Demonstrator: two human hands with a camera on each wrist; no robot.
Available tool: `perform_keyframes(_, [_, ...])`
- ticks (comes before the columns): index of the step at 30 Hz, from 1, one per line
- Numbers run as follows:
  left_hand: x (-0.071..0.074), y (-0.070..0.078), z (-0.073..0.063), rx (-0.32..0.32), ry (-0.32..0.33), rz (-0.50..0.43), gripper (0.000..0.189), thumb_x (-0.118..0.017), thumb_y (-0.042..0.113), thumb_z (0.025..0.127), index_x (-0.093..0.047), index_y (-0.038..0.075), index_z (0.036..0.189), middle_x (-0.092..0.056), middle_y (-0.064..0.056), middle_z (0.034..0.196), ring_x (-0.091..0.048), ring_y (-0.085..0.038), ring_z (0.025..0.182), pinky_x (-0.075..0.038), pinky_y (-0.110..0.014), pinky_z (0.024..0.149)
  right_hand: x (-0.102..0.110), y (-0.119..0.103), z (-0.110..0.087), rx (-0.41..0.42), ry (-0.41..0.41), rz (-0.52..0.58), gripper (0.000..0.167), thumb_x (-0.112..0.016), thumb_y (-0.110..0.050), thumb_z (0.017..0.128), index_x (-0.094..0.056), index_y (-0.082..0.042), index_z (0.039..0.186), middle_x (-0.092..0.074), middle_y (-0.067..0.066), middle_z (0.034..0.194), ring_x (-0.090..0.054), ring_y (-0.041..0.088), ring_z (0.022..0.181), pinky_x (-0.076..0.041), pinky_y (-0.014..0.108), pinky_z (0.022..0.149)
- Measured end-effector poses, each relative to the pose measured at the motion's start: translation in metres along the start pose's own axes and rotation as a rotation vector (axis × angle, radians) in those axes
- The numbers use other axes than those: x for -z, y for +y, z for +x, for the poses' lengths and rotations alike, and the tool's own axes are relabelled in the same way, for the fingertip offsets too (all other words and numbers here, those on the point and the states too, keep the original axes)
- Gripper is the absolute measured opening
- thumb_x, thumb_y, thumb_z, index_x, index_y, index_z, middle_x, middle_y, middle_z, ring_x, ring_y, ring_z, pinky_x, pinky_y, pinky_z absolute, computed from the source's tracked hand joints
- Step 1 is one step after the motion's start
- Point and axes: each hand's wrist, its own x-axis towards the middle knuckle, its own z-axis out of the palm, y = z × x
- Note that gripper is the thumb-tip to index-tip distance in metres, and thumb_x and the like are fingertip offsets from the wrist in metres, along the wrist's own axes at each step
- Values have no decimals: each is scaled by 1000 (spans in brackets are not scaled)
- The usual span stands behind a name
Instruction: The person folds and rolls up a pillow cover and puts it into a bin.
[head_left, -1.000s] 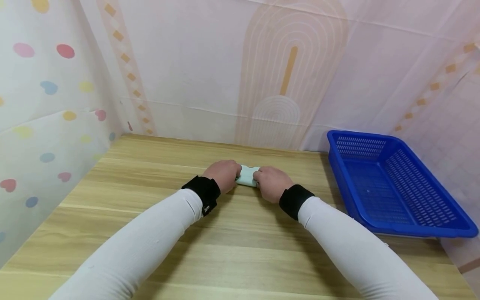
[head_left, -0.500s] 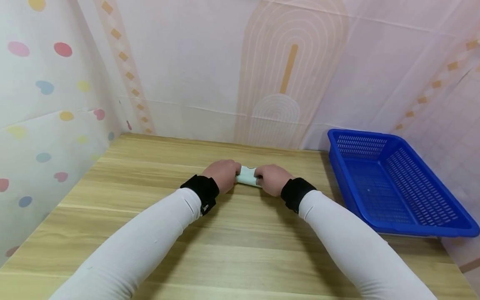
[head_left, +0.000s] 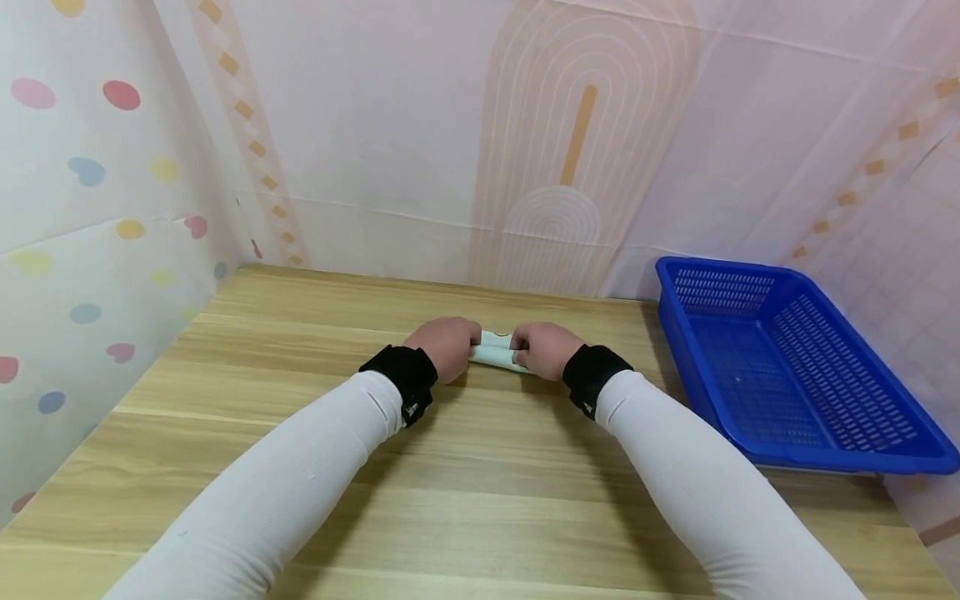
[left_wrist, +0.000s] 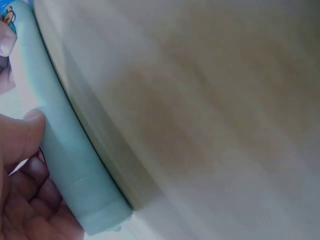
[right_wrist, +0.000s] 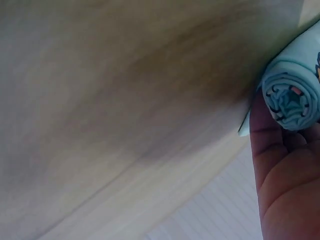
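A pale mint-green cloth [head_left: 497,357], rolled into a tube, lies on the wooden table between both hands. My left hand [head_left: 447,346] holds one end; the left wrist view shows its thumb [left_wrist: 31,131] on the roll [left_wrist: 75,165] and the other fingers curled beneath. At the other end, my right hand [head_left: 547,350] pinches the cloth, fingers curled about it. The right wrist view shows the spiral end of the roll [right_wrist: 290,102] above the right palm [right_wrist: 295,195], with a small dark print inside. A flat strip of cloth extends beyond the tube.
A blue plastic basket [head_left: 693,367] with slotted walls stands at the right of the wooden table [head_left: 480,500]. Patterned curtains [head_left: 375,150] hang behind the table and along its sides. Both wrists wear black bands [head_left: 405,382] over white sleeves.
The cloth has been turned into a longer, more rounded roll. The right hand's fingers have uncurled slightly and shifted their hold, while the left hand stays almost in place.
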Motion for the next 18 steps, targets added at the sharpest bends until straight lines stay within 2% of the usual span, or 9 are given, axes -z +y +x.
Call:
perform_keyframes(4, [2, 0, 0, 10, -15, -13, 15, -62, 10, 104, -70, 8, 116, -74, -8, 110, -61, -22, 88, -54, -38, 86, 4, 2, 1, -11, -2, 46, 11, -66, -21, 104, -65, -11, 101, -64, 1, 91, -56, 17, 82, -44, 28, 78])
perform_keyframes(8, [3, 0, 2, 15, -20, -20, 16, -60, 9, 104, -70, 8, 117, -74, -8, 111, -62, -22, 90, -55, -39, 88, 6, 3, 2, -11, 10, 69, 11, -69, -21, 101, -69, -11, 97, -66, 0, 89, -57, 17, 82, -44, 27, 77])
perform_keyframes(14, [1, -2, 5, 5, -17, -31, 16, -59, 7, 102, -67, 13, 116, -71, -6, 103, -60, -22, 85, -52, -36, 80, 6, 3, 2, -32, 33, 82, 12, -72, -22, 99, -75, -11, 96, -73, 1, 92, -58, 16, 82, -45, 25, 76])
perform_keyframes(18, [1, -1, 5, 13, -17, -35, 12, -59, 7, 103, -66, 13, 111, -70, -6, 101, -59, -22, 85, -52, -36, 80, 6, 1, 1, -49, 35, 84, 12, -72, -22, 100, -78, -12, 97, -75, 2, 95, -58, 15, 83, -45, 25, 76])
